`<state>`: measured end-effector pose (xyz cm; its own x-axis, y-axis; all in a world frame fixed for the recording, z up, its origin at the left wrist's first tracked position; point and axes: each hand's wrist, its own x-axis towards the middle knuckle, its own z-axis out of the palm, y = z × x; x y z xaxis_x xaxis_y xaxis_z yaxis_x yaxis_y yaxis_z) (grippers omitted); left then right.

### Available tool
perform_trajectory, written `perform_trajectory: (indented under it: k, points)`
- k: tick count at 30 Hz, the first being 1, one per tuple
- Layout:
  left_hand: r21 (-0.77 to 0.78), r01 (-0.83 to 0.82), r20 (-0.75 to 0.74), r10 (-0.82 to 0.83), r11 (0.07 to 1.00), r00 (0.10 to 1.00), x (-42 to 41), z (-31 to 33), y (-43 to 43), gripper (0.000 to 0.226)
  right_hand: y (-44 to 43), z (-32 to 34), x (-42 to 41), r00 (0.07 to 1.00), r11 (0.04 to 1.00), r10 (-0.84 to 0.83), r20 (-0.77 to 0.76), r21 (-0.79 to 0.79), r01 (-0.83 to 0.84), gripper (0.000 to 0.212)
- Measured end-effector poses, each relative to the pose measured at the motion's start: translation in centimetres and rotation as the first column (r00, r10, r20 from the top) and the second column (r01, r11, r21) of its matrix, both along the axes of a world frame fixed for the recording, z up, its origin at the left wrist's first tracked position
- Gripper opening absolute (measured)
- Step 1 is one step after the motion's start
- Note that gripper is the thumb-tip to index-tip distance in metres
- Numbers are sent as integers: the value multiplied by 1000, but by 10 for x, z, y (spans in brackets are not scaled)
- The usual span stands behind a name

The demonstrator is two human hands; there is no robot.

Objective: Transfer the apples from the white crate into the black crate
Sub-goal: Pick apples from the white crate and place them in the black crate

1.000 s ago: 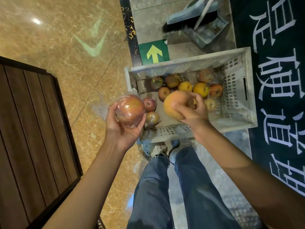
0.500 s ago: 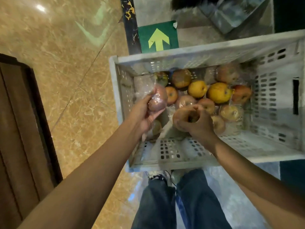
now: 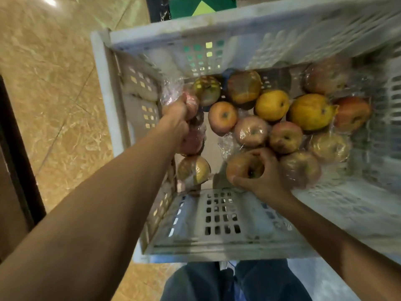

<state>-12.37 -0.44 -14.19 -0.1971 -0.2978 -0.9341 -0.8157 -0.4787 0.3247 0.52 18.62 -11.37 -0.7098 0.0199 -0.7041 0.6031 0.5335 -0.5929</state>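
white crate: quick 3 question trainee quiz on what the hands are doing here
1. True or false: the white crate is empty.
2. The right hand grips: A an apple, B the crate's rim, C nothing.
3. Fill in: the left hand grips a reddish apple wrapped in clear ____.
Key: 1 false; 2 A; 3 plastic.

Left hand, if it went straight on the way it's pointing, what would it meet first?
The left hand, gripping a wrapped apple, points along its forearm toward the far wall of the crate. First in that line is probably the greenish apple just beyond it, though depth is unclear.
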Motion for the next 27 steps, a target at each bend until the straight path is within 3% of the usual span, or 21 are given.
perform_trajectory:
  k: [8, 15, 17, 20, 22, 24, 27]
  points:
    - [-151, 84, 2, -85, 985, 996, 1, -22, -9, 36, 6, -18, 1, 1000, 1000, -12, 12, -28, 12, 71]
    - [-335, 374, 45, -382, 865, 923, 11, -22, -12, 8, 11, -25, -11, 999, 1000, -22, 24, -22, 22, 66]
    - [-319, 386, 64, -387, 865, 920, 17, -23, -9, 12, 11, -23, -13, 999, 999, -27, 30, -24, 28, 66]
    - [-414, 388, 85, -390, 824, 917, 20, -19, -6, 47, 11, -15, -13, 999, 999, -23, 34, -35, 24, 64]
    - [-555, 467, 92, -507, 688, 857, 15, -8, -6, 61, 11, -11, -14, 999, 999, -18, 27, -38, 19, 61]
    - [-686, 557, 106, -693, 468, 713, 7, 7, -6, 65, 12, -8, -15, 1000, 999, -9, 27, -36, 10, 61]
    - [-699, 679, 198, -851, 225, 486, -13, 18, 1, 64, 13, -7, -18, 999, 999, -21, 31, -27, 21, 60]
